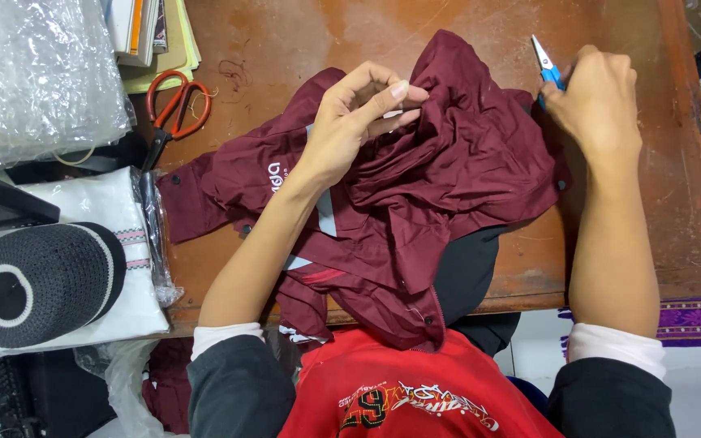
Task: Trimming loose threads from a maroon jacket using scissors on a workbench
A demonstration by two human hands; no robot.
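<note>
Pinching crumpled maroon shirt, left hand; right hand clasping blue snips.

Head cam: bright, even light from overhead, slightly warm. Glare patch on worn wooden table near its far edge; specular glints on plastic wrap off far-left corner. Shadows soft, short, tucked under maroon shirt folds. Focus sharp centre; mild wide-angle stretch at frame edges. No motion blur.

The person wears a red printed top under dark grey sleeves pushed up over white cuffs.
</note>
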